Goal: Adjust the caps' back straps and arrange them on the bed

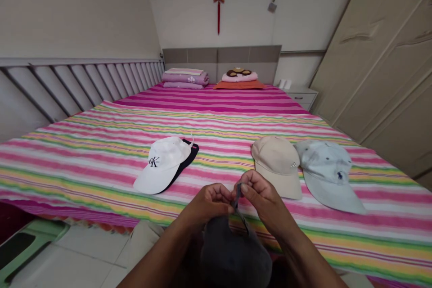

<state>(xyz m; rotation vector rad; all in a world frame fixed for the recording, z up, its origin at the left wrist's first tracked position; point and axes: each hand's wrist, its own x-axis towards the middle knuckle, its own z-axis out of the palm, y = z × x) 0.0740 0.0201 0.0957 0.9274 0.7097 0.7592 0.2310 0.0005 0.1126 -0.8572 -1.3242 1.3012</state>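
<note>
A dark grey baseball cap (234, 252) hangs low in front of me, its crown towards me and its back strap (238, 194) pulled upward. With fingers pinched, my left hand (211, 202) grips the strap's left side. My right hand (261, 193) pinches the strap's upper end between thumb and fingers. To the left on the bed lies a white cap (165, 162) with black "CK" letters, on a black piece (191, 157) that shows partly beneath it. A beige cap (275, 162) and a pale blue cap (326, 171) lie side by side at the right.
Striped bedding (222, 130) covers the bed. Folded purple bedding (185, 78) and an orange and pink stack (239, 78) sit by the headboard (222, 60). A rail (101, 78) runs along the left; a green stool (37, 238) stands at the lower left.
</note>
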